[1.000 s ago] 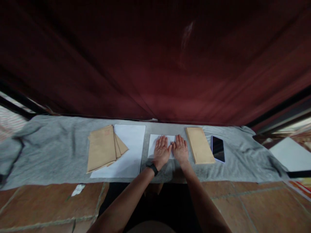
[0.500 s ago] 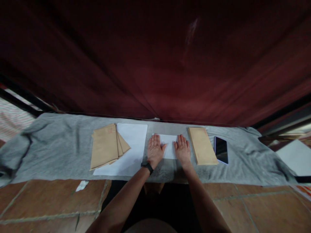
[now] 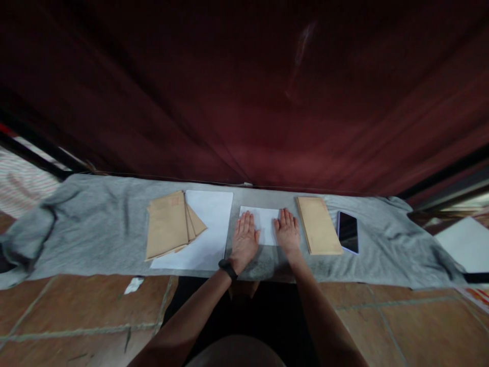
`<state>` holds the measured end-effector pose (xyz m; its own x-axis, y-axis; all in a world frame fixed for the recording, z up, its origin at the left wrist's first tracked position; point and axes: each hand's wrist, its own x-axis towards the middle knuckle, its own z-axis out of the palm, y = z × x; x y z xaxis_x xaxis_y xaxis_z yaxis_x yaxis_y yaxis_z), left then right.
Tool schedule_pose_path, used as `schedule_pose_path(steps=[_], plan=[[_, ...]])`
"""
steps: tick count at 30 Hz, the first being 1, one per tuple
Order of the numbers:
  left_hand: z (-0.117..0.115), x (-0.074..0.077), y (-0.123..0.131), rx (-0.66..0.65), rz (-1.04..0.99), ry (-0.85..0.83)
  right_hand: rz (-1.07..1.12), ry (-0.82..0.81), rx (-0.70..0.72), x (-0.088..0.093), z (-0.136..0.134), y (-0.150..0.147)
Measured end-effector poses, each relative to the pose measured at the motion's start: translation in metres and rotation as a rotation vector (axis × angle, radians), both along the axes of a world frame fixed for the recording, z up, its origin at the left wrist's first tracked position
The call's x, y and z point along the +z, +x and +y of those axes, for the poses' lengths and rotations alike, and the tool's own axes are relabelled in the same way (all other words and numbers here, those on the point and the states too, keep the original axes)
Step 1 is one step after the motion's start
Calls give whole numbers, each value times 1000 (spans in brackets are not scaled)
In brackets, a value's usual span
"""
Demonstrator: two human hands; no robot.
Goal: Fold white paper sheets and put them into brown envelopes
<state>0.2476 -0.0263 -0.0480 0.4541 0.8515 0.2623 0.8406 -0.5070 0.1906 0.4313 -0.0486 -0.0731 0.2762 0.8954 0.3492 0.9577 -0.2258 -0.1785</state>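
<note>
A folded white sheet of paper (image 3: 267,224) lies in front of me on the grey cloth. My left hand (image 3: 245,237) rests flat on its left end, fingers stretched out, a black band on the wrist. On the right end lies my right hand (image 3: 287,232), also flat with its fingers extended. Parts of the paper are hidden under both palms. To the left, several brown envelopes (image 3: 167,224) are fanned out on top of larger white paper (image 3: 212,219). Right of my right hand sits a neat stack of brown envelopes (image 3: 319,226).
A phone (image 3: 348,232) with a purple edge lies beside the right stack. The grey cloth (image 3: 99,229) covers a narrow surface against a dark red panel (image 3: 244,102). Below are brown floor tiles (image 3: 95,300) with a white scrap (image 3: 133,285).
My left hand has shifted slightly, showing more of the folded paper's upper left corner. My right hand stays at the right end. The whole view has moved a little.
</note>
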Motion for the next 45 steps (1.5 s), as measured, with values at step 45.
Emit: schedule_pose_path(steps=[45], plan=[[-23, -8, -6, -108, 14, -100, 11, -108, 167, 10, -42, -37]])
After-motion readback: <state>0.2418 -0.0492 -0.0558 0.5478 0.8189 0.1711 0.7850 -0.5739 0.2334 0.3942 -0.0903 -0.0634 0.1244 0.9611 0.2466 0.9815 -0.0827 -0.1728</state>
